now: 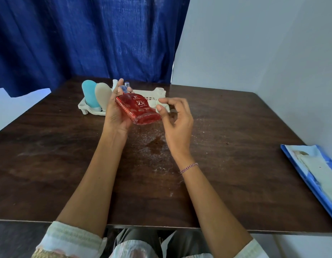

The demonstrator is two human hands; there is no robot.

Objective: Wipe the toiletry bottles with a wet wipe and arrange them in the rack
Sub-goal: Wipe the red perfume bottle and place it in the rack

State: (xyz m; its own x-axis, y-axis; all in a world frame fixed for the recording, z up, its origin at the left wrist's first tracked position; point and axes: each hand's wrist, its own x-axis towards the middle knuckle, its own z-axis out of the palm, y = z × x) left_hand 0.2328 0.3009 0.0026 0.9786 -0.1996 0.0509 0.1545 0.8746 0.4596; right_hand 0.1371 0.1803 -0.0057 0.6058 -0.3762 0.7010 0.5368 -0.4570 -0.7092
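Two bare hands raised above the dark brown wooden bench (226,146), just in front of the white plastic slotted rack (90,110). Left hand (115,110) wrapped around the flat red transparent perfume bottle (138,108), grip closed on its left edge and back, fingers reaching up beside the clear cap (124,88). Bottle tilted, long axis running from lower right to upper left, cap end pointing up and away toward the rack, thick glass base pointing down toward the wearer. Printed face turned up toward the camera, white lettering "RED ZX" readable. Right hand (175,118) just beside the bottle's right edge, grip pinched shut on a crumpled white wet wipe (161,106) between thumb and fingertips, wipe touching or nearly touching the bottle's upper right side; cannot tell which. Thin braided thread bracelet (189,168) on the right wrist. In the rack's left end, standing upright side by side: a rounded teal soft bottle (89,94) and a rounded beige soft bottle (103,96). At the bench's right edge, a blue wet-wipe packet (310,174) lying open.
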